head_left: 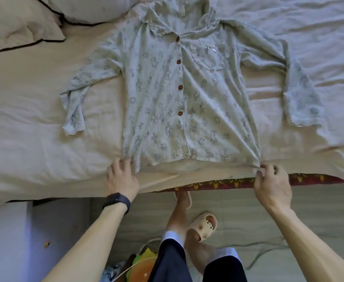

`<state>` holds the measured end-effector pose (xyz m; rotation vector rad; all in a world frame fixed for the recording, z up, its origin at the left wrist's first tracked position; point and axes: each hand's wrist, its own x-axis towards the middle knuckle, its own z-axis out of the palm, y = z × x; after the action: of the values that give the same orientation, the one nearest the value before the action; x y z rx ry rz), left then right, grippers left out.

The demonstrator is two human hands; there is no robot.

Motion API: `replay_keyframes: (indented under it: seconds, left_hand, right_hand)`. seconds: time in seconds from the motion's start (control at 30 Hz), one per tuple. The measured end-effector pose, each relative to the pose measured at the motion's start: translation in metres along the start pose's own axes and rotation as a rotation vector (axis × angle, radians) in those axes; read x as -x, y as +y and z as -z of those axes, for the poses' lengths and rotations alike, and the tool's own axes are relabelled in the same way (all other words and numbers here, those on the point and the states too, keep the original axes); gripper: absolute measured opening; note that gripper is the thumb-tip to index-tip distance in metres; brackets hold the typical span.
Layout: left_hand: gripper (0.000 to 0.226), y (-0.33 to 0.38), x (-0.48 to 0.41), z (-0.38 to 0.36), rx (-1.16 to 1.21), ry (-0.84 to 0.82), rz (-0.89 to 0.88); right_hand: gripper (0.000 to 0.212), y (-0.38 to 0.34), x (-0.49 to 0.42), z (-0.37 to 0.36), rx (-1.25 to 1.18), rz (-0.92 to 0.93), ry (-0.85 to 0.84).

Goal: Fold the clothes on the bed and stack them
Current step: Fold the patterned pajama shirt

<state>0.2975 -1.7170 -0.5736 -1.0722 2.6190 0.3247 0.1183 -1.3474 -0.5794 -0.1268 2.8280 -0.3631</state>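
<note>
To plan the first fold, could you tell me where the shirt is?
Head view: the shirt lies spread front-up on the bed, pillow to its upper left; left hand and right hand hold its near hem corners.

Home bedroom, prob.: made bed point(34, 139) w/ pillows point(20, 23), wrinkled sheet, slippers point(204, 225) on floor.

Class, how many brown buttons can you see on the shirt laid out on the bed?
4, down the shirt front: button one below the collar, two beside the pocket, three mid-front, four lowest. More may be hidden.
</note>
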Motion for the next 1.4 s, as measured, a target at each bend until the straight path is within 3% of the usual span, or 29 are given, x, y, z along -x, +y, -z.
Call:
replay_keyframes:
  seconds: [0.13, 0.27, 0.37, 0.5, 0.63, 0.8, 0.93, 1.0, 1.07, 1.17, 1.23, 1.27, 1.3, 1.4]
  left_hand:
    - [0.070, 0.051, -0.010, -0.004, -0.181, 0.128, -0.436]
    - [0.056, 0.086, -0.032, -0.017, -0.371, -0.021, -0.543]
    - [0.039, 0.087, -0.040, -0.011, -0.408, 0.058, -0.634]
    - [0.026, 0.079, -0.032, 0.001, -0.272, 0.197, -0.773]
    - [0.031, 0.076, -0.019, 0.013, -0.141, 0.174, -0.755]
    - [0.032, 0.078, 0.002, 0.012, -0.075, 0.205, -0.905]
    - [0.040, 0.077, 0.010, -0.003, -0.139, 0.124, -0.928]
    - [0.035, 0.074, 0.004, -0.006, -0.115, 0.057, -0.889]
    - [0.031, 0.068, -0.003, -0.005, 0.017, 0.081, -0.695]
    - [0.043, 0.054, -0.015, 0.004, 0.345, 0.277, 0.099]
    - [0.059, 0.036, -0.028, 0.011, 0.634, 0.210, 0.583]
    - [0.063, 0.027, -0.033, 0.012, 0.739, 0.117, 0.732]
    - [0.063, 0.019, -0.036, 0.013, 0.791, 0.004, 0.785]
    - [0.040, 0.005, -0.038, 0.011, 0.760, -0.200, 0.595]
  right_hand:
    - [0.042, -0.054, 0.012, -0.020, 0.016, 0.354, 0.102]
    - [0.042, -0.106, -0.003, -0.037, 0.119, 0.575, 0.075]
    - [0.030, -0.114, -0.020, -0.042, 0.202, 0.609, 0.009]
    - [0.032, -0.105, -0.028, -0.033, 0.109, 0.723, 0.055]
    - [0.039, -0.091, -0.017, -0.018, 0.033, 0.819, 0.049]
    - [0.036, -0.080, 0.000, -0.013, -0.010, 0.805, 0.065]
    - [0.030, -0.070, 0.009, -0.018, 0.091, 0.782, -0.068]
    - [0.029, -0.064, 0.007, -0.019, 0.103, 0.736, -0.155]
    - [0.032, -0.057, 0.005, -0.015, -0.040, 0.562, -0.120]
    - [0.056, -0.045, -0.007, -0.006, -0.272, -0.079, 0.008]
    - [0.075, -0.037, -0.020, 0.000, -0.403, -0.423, -0.056]
    - [0.078, -0.033, -0.027, 0.001, -0.478, -0.524, -0.103]
    - [0.076, -0.031, -0.033, 0.002, -0.539, -0.587, -0.144]
    - [0.047, -0.027, -0.041, 0.004, -0.577, -0.531, -0.228]
